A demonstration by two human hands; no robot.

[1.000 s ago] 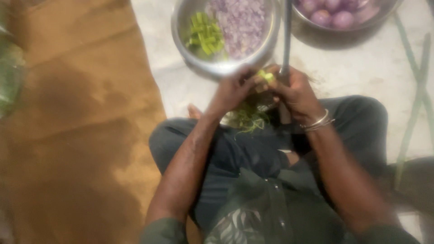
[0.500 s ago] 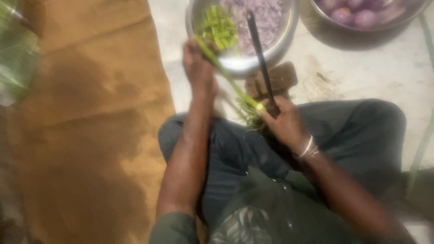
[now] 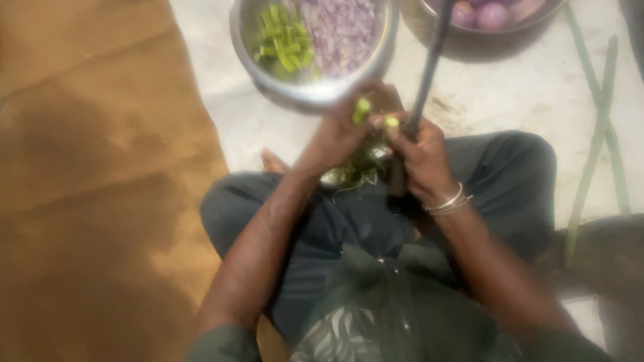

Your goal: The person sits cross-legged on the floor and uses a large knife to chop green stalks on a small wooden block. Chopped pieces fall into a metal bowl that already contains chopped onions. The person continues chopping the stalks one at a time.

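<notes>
So I'm looking down through the head cam and I'm seeing a person sitting cross-legged on a pale stone floor (image 3: 510, 100), both hands meeting right in front of the knees. The left hand (image 3: 339, 137) is curling its fingers around a short green stalk piece (image 3: 362, 108), which is sticking up out of the fist; the fingers are pressed together, not spread. The right hand (image 3: 419, 157), with thin metal bangles (image 3: 448, 202) on the wrist, is closing around a second green stub (image 3: 391, 122), fingertips pinching it just beside a dark upright blade (image 3: 429, 60) that is rising between the hands and the bowls. It's all a bit blurry, so I can't tell whether either stalk is actually touching the blade.

Under the hands, a small heap of stringy green trimmings (image 3: 359, 171) is lying on the lap or the floor, hard to say which.

Right beyond the hands a steel bowl (image 3: 245, 40) is sitting, with chopped green pieces (image 3: 285, 40) on its left side and chopped purple onion (image 3: 342, 30) filling the rest. A second metal bowl (image 3: 429, 27) at the top right is holding whole purple onions (image 3: 493, 13). Long green stalks (image 3: 597, 134) are lying on the floor at the right, well apart from the hands. A brown mat (image 3: 94, 181) is covering the floor on the left.
</notes>
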